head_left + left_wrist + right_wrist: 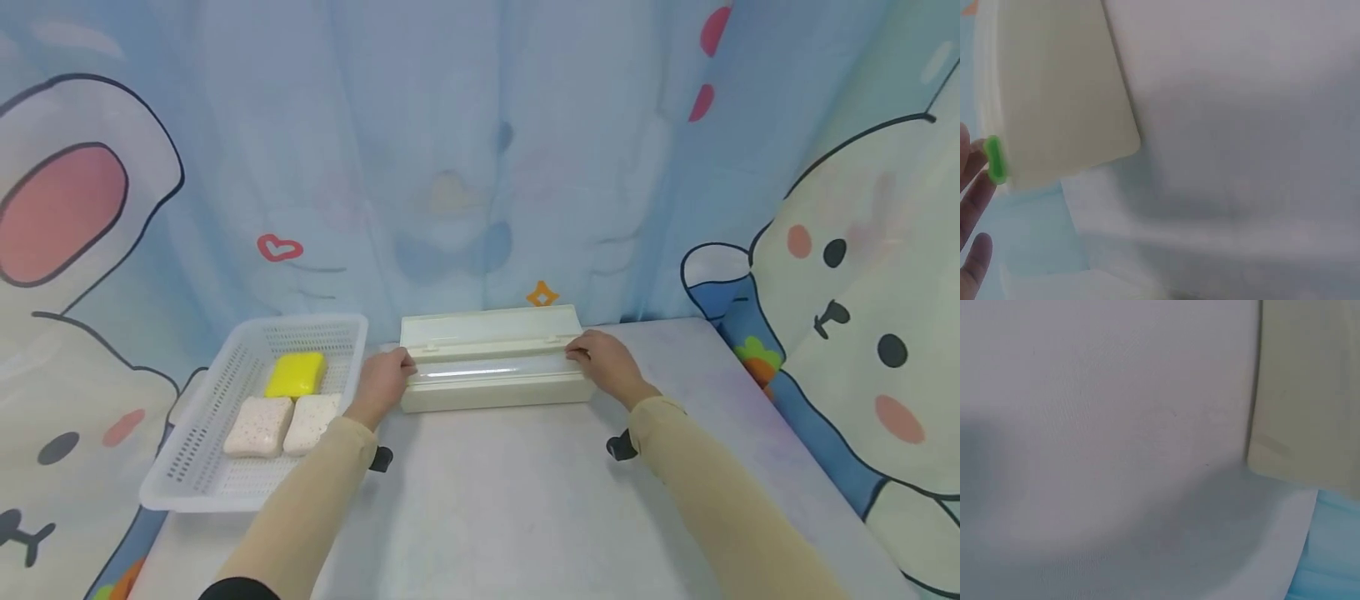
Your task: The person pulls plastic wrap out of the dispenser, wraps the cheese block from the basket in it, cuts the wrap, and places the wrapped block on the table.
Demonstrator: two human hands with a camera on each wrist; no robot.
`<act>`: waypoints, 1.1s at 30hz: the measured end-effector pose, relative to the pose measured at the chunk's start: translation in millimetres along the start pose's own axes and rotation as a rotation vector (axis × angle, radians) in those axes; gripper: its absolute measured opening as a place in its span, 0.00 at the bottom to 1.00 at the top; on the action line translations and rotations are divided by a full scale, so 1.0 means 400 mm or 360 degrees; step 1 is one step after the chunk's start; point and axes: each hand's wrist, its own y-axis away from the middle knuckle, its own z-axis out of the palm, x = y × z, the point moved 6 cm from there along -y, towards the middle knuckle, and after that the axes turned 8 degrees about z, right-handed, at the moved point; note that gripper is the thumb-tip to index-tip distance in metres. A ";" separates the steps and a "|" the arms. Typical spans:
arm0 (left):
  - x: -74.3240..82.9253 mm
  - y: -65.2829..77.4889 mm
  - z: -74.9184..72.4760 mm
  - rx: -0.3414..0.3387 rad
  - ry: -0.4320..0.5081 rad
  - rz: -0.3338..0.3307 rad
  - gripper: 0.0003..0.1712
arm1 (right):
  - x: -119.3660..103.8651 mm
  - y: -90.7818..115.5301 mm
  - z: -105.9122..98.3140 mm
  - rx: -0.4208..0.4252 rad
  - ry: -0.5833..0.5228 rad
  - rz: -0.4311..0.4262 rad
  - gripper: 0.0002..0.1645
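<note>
A cream cling film dispenser (pixel 495 393) lies lengthwise at the back of the table, its lid (pixel 491 325) raised. Inside, a shiny clear roll of film (pixel 487 367) runs from end to end. My left hand (pixel 384 379) grips the dispenser's left end. The left wrist view shows fingertips against a small green tab (pixel 995 160) there, with the other fingers spread apart. At the opposite end, my right hand (pixel 609 362) pinches the upper edge with bent fingers. The right wrist view catches only the dispenser's corner (pixel 1304 425); that hand is outside it.
Left of the dispenser stands a white perforated basket (pixel 187 454). It holds a yellow block (pixel 297 374) and two pale speckled blocks (pixel 258 427). A blue cartoon curtain (pixel 450 167) hangs right behind the white table (pixel 495 500).
</note>
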 end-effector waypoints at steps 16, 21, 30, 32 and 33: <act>0.021 0.044 -0.086 0.0212 0.0400 -0.0011 0.06 | -0.038 0.052 -0.123 0.0153 -0.0100 -0.0030 0.13; 0.032 0.058 -0.124 0.0213 0.0407 -0.0017 0.07 | -0.070 0.062 -0.168 0.0191 -0.0111 -0.0044 0.13; 0.065 0.085 -0.185 0.0258 0.0451 0.0032 0.10 | -0.107 0.091 -0.235 0.0259 -0.0123 -0.0104 0.11; 0.072 0.089 -0.200 0.0263 0.0461 0.0045 0.10 | -0.115 0.098 -0.251 0.0279 -0.0121 -0.0125 0.11; 0.076 0.091 -0.208 0.0269 0.0461 0.0056 0.10 | -0.118 0.100 -0.259 0.0291 -0.0118 -0.0135 0.11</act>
